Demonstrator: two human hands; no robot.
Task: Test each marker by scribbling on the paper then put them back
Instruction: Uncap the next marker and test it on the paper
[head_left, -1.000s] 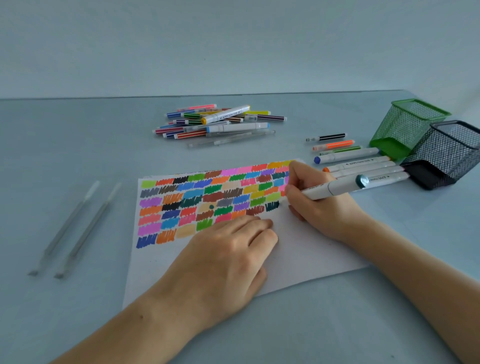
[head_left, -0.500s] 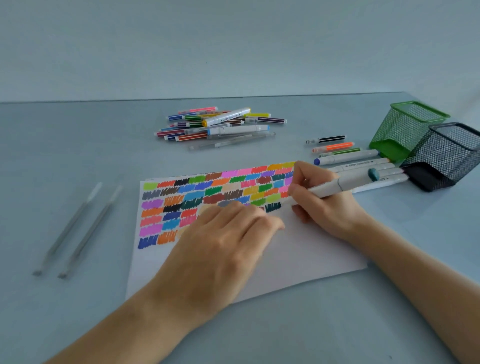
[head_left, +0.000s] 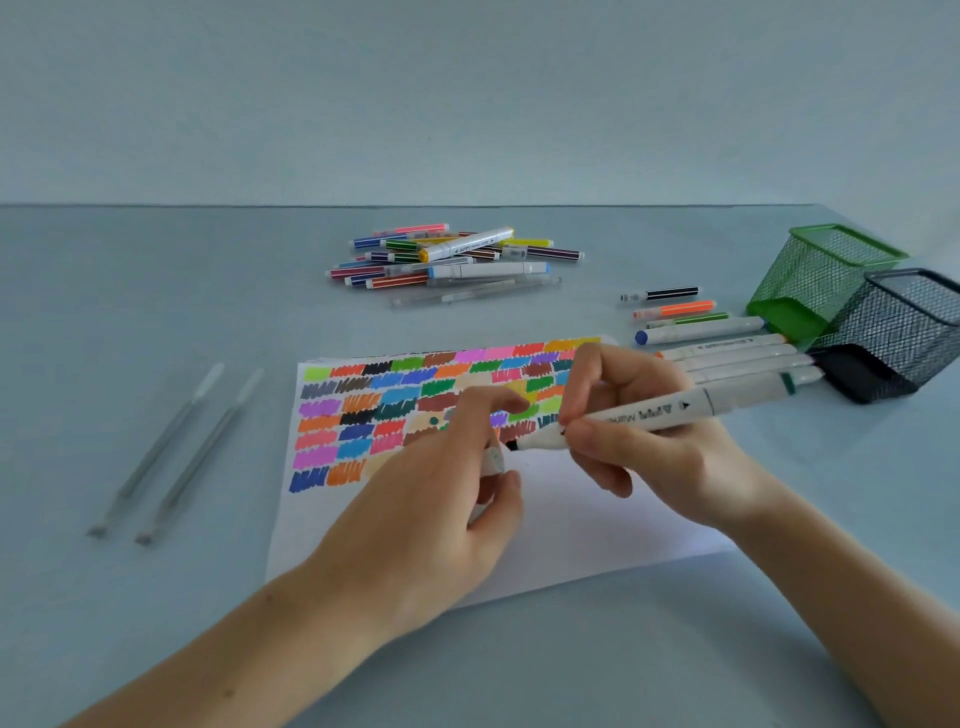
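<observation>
In the head view, your right hand (head_left: 639, 441) pinches the marker (head_left: 670, 413) near its dark tip, which hangs just above the paper (head_left: 571, 525). Your left hand (head_left: 441, 499) holds the cap (head_left: 493, 460) between thumb and curled fingers, right beside that tip but not on it. Colour patches fill the paper's far half. More markers lie in a row (head_left: 727, 353) beside the green cup (head_left: 826, 280) and black cup (head_left: 904, 332), and a pile (head_left: 457, 260) sits further back.

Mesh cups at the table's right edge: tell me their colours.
Head view: the farther cup is green, the nearer cup is black.
</observation>
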